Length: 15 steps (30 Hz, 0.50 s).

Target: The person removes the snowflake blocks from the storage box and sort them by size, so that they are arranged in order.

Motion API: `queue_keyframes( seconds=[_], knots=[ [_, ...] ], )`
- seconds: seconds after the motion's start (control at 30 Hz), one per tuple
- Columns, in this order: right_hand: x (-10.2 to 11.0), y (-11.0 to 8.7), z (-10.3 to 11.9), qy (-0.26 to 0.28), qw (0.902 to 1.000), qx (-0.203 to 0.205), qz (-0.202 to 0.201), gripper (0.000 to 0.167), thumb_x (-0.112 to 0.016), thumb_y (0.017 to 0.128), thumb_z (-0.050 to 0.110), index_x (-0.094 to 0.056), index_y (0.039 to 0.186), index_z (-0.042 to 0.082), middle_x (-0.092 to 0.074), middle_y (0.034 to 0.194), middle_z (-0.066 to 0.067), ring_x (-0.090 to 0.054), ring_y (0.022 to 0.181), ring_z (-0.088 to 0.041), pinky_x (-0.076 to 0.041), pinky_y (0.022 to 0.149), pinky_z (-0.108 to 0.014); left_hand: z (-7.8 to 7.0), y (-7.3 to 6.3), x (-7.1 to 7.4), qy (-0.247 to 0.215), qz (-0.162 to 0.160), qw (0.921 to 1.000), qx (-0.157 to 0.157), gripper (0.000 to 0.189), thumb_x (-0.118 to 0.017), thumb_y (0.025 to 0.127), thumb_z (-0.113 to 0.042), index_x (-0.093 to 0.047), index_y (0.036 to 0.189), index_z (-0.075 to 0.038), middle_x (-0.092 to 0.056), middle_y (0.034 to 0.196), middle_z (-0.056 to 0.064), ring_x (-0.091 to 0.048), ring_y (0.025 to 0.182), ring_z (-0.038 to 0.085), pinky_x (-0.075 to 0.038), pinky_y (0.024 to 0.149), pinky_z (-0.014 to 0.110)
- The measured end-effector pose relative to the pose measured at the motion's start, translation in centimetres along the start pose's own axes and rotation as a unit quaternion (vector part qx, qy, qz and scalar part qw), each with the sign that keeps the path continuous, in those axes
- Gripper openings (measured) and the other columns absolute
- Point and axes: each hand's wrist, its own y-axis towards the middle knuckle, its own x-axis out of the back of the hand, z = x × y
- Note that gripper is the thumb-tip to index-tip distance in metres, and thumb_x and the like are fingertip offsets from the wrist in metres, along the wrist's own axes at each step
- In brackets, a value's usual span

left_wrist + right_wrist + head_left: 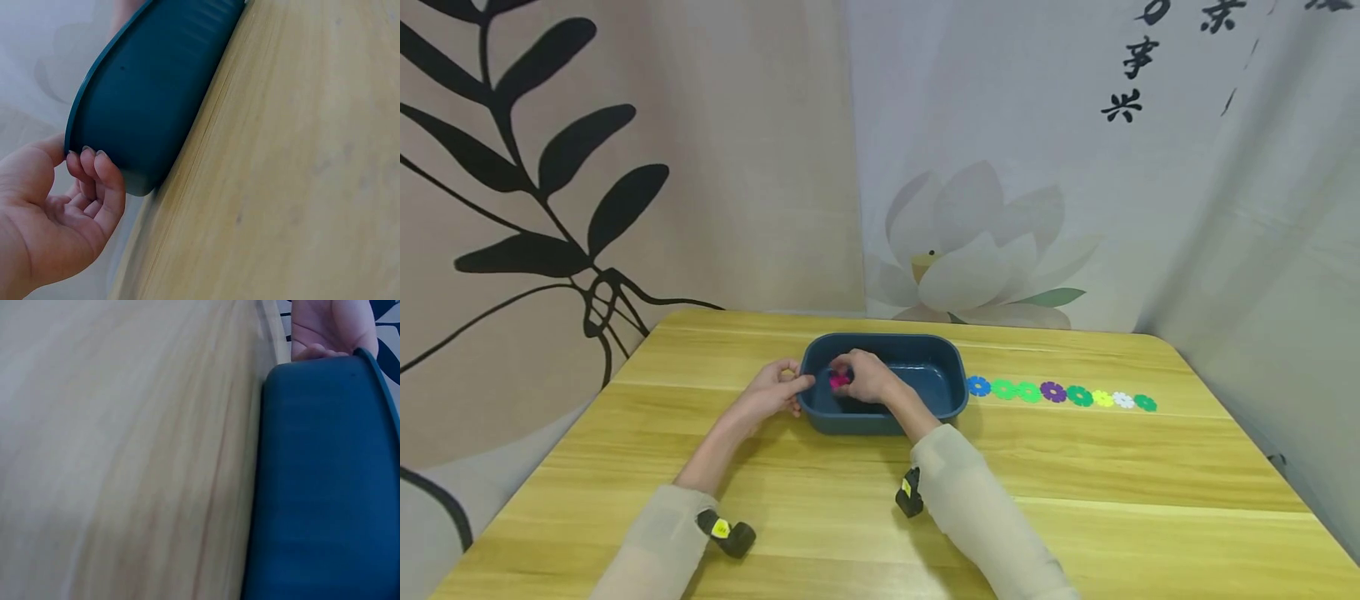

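A dark blue rectangular basin (857, 424) stands on the wooden table. At its left end my left hand (769, 390) grips the rim, thumb on top. In the left wrist view, the curled fingers of that hand (53, 215) press the outer wall of the basin (140, 94). My right hand (868, 377) reaches inside the basin's left half and pinches bright pink flower-shaped plastic pieces (839, 381), partly hidden by the fingers. The right wrist view has the basin's side wall (325, 475) and the left hand (334, 328) beyond it; the right hand is out of that frame.
To the right of the basin, flower-shaped discs lie in a row: a blue disc (978, 386) nearest the basin, then several green ones, a purple disc (1053, 392), a yellow disc (1102, 398) and a white disc (1123, 400). A printed curtain (760, 167) hangs behind the table (820, 517).
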Motion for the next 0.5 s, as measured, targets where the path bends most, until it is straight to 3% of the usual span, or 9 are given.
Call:
queue_keyframes(
  seconds=[0.2,0.33,0.5],
  knots=[
    [-0.08,-0.12,0.08,0.022,0.9992,-0.032,0.0,0.022,-0.078,0.09,0.014,-0.071,0.11,0.006,-0.068,0.096,-0.005,-0.061,0.092,-0.018,-0.051,0.086,-0.031,0.02,-0.03,0.07,0.001,-0.003,1.0,0.003,0.015,-0.058,0.101,-0.008,-0.043,0.101,-0.005,-0.056,0.067,0.0,-0.054,0.058,0.01,-0.051,0.057,0.023],
    [0.08,-0.36,-0.03,0.039,0.9976,-0.057,-0.004,0.02,-0.081,0.088,0.016,-0.067,0.1,0.008,-0.063,0.089,-0.001,-0.056,0.084,-0.015,-0.05,0.08,-0.029,0.11,0.05,0.12,0.002,0.001,1.0,0.0,0.016,-0.058,0.101,-0.009,-0.044,0.103,-0.003,-0.057,0.067,0.001,-0.054,0.058,0.01,-0.051,0.057,0.023],
    [0.42,-0.72,-0.16,0.085,0.9944,-0.055,-0.031,0.014,-0.076,0.091,0.009,-0.062,0.094,0.008,-0.063,0.082,-0.001,-0.058,0.073,-0.011,-0.051,0.071,-0.025,0.1,0.06,0.14,-0.002,0.006,1.0,-0.006,0.016,-0.058,0.101,-0.009,-0.043,0.104,-0.003,-0.058,0.067,0.0,-0.054,0.058,0.01,-0.051,0.057,0.023]
  ],
)
